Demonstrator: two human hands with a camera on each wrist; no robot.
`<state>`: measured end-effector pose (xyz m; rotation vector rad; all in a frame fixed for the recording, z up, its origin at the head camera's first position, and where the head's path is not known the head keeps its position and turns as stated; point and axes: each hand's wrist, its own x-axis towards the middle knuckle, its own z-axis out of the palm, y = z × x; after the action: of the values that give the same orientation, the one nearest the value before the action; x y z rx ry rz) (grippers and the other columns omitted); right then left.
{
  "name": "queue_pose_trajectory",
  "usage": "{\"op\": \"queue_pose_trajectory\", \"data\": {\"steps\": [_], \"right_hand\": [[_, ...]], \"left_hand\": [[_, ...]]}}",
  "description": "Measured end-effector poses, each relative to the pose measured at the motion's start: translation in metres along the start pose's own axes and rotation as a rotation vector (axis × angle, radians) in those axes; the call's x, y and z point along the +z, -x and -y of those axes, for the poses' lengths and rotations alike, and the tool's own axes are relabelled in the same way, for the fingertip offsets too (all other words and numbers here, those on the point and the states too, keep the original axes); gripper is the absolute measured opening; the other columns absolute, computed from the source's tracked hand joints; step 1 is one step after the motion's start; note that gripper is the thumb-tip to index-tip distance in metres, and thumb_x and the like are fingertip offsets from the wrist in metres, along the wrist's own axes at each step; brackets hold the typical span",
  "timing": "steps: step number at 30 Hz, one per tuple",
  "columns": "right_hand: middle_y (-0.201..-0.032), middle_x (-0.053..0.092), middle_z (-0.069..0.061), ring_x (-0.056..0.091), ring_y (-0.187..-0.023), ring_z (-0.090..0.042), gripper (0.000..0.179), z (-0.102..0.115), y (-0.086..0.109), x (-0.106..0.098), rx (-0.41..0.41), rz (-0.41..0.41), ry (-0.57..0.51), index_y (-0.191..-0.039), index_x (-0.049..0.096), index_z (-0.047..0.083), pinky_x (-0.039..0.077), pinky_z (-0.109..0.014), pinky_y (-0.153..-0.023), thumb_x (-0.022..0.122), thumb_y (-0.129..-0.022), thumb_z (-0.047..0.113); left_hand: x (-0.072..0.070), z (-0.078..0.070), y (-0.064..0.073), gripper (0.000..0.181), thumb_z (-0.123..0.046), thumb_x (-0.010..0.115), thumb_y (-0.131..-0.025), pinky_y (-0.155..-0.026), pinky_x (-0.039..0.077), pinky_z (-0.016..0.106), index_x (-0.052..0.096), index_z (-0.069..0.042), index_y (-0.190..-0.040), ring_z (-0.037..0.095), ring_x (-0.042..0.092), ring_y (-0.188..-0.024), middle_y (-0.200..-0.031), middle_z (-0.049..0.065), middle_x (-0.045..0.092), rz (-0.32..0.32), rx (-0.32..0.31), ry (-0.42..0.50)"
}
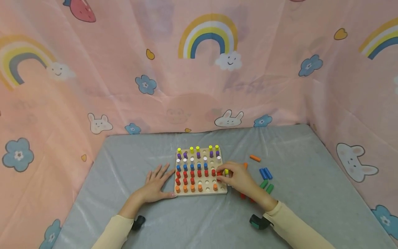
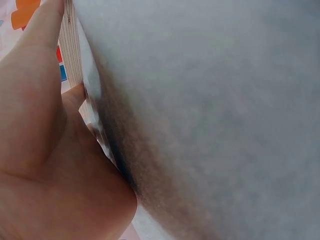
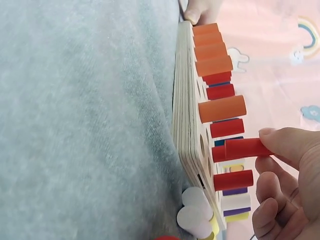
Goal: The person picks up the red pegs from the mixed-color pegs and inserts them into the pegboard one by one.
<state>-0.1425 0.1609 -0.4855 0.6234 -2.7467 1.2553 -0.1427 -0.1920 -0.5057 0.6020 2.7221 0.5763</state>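
A wooden pegboard (image 1: pixel 203 192) lies on the table with rows of yellow, purple, white, blue, red and orange pegs standing in its holes. Between thumb and fingertip my right hand (image 1: pixel 237 177) pinches a red peg (image 3: pixel 247 148) over the board's right part. In the right wrist view its lower end appears just off the board, in front of another standing red peg (image 3: pixel 218 154). My left hand (image 1: pixel 155 185) rests flat at the board's left edge, fingers spread, thumb at the near left corner. The left wrist view shows mostly palm and the board's side (image 2: pixel 71 45).
Right of the board lie loose pegs: an orange peg (image 1: pixel 255 158), blue pegs (image 1: pixel 265 173), green pegs (image 1: pixel 269 188) and red ones partly under my right forearm. White pegs (image 3: pixel 195 220) lie by the board's edge. A patterned pink cloth (image 1: pixel 199 93) hangs around the grey table (image 1: pixel 295 214).
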Motion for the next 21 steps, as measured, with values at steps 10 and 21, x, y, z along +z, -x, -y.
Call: {"op": "queue_pose_trajectory", "data": {"steps": [10,21], "right_hand": [[-0.095,0.071,0.002,0.047,-0.061,-0.008,0.019,0.006,-0.006,0.006,-0.069,0.010,-0.012,-0.101,0.076,0.016,0.041,-0.019,-0.054,0.081,-0.082,0.017],[-0.093,0.071,0.006,0.052,-0.066,-0.007,0.019,0.015,-0.011,0.012,-0.092,0.022,0.002,-0.102,0.077,0.017,0.044,-0.018,-0.056,0.080,-0.083,0.018]], "left_hand": [[0.000,-0.001,0.000,0.093,-0.057,0.072,-0.084,-0.116,0.003,0.073,0.028,-0.021,-0.158,0.045,0.003,-0.154,-0.169,0.012,0.009,0.003,0.005,-0.002],[0.001,0.000,0.001,0.092,-0.057,0.071,-0.084,-0.116,0.002,0.072,0.028,-0.021,-0.158,0.044,0.004,-0.154,-0.168,0.012,0.010,-0.011,0.010,-0.011]]}}
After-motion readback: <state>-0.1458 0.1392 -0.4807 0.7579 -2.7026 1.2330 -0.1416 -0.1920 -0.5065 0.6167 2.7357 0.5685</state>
